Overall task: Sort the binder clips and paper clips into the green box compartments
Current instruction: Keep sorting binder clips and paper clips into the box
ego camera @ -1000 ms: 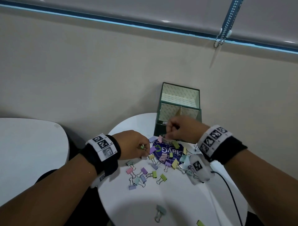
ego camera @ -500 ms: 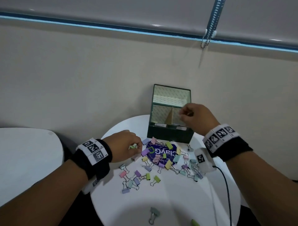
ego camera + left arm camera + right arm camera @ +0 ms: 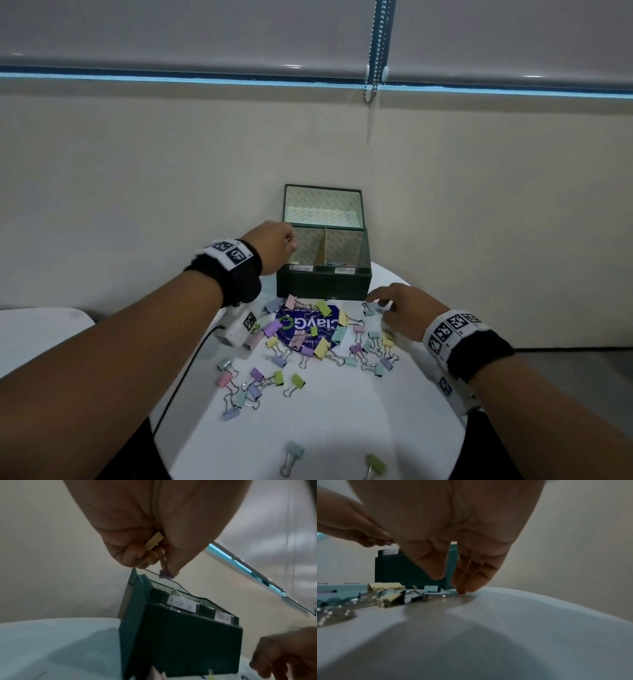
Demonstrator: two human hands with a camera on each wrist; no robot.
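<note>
My left hand (image 3: 274,245) sits at the green box's (image 3: 323,284) left front corner, clips pinched and ready to drop.

Its fingers curl round a purple binder clip (image 3: 165,574) and a yellow binder clip (image 3: 154,542), hanging just outside the left compartment (image 3: 305,250); I judge a short move rightward clears the rim. My right hand (image 3: 400,313) is the nearer one to the loose binder clips (image 3: 308,337), low on the white table (image 3: 335,418), fingers relaxed and holding nothing, tips touching down beside a light-blue binder clip (image 3: 431,588).
</note>
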